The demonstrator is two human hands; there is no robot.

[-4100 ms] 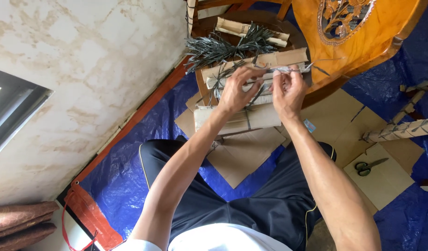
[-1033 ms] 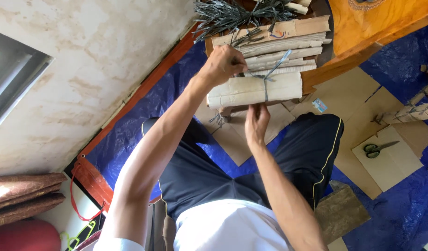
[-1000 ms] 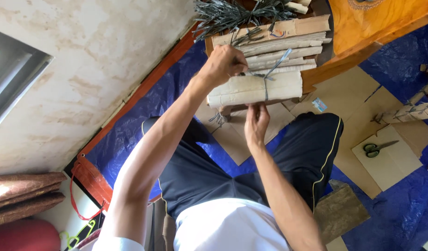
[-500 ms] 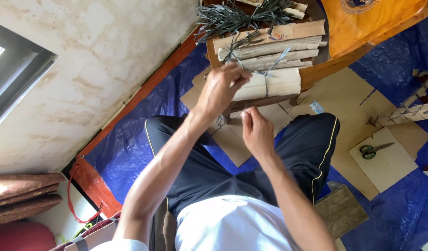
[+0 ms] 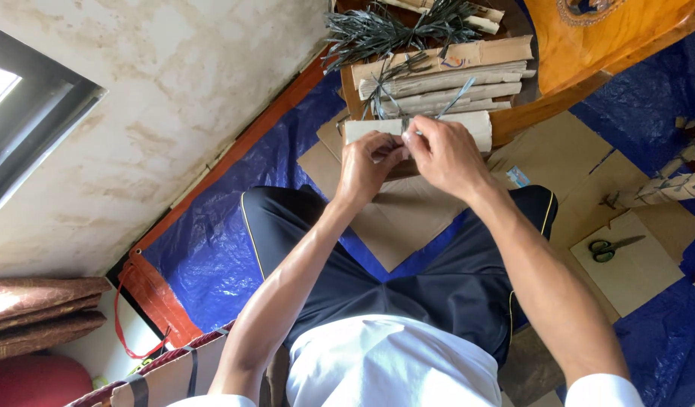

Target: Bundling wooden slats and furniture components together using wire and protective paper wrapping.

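Between the two hands, right where the fingertips meet, a thin grey strip is being pinched over the middle of a pale paper roll (image 5: 419,128). The left hand (image 5: 368,162) has its fingers curled and pressed to the roll's near face, and the right hand (image 5: 445,154) is closed on the strip just beside it, knuckles up; both grip, though the exact hold of the fingertips is hidden behind the knuckles. To my eye this is the tying step: the strip seems to be wrapped around the roll and is being knotted or cinched at its centre. The next move, I would judge, calls for keeping the strip taut and pulling evenly, so the roll does not slip loose or crush. Just beyond the hands, touching the roll, lies a stack of bundled rolls (image 5: 438,83) with grey strips already around them, and past that a spray of dark green fronds (image 5: 385,30). Under the wrists sits flat cardboard (image 5: 408,218) over a blue tarpaulin (image 5: 211,249). Well off to the right-hand side, scissors (image 5: 613,246) rest on another cardboard sheet.
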